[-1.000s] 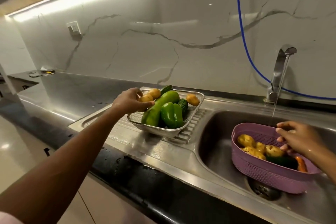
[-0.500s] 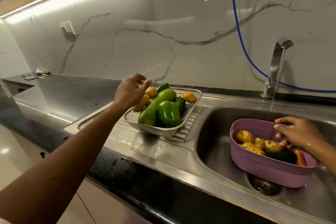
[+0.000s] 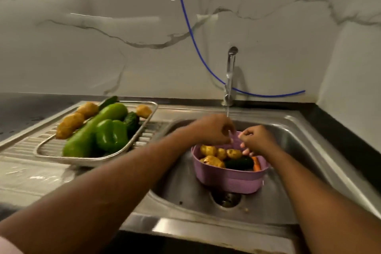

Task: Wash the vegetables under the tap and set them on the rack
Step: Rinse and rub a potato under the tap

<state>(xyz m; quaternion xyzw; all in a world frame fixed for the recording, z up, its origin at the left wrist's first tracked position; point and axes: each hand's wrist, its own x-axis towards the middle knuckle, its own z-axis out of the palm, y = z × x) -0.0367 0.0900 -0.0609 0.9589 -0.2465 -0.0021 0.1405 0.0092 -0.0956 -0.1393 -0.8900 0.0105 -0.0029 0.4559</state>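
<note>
Left hand (image 3: 214,130) has left the rack (image 3: 148,107), now curled beside right hand (image 3: 257,140), both grips over basket (image 3: 228,181).

The sink (image 3: 288,142) and its ribbed drainboard (image 3: 24,150) are brushed steel, wet and shiny. On the drainboard's far edge the rack (image 3: 49,155) is fine metal mesh with a bright wire rim. The basket (image 3: 228,181) in the sink is matt lilac plastic with a woven texture. The tap (image 3: 230,72) is polished chrome. The wall (image 3: 103,37) is glossy veined marble; the pepper (image 3: 111,136) looks waxy, the potatoes (image 3: 214,151) rough-skinned.
</note>
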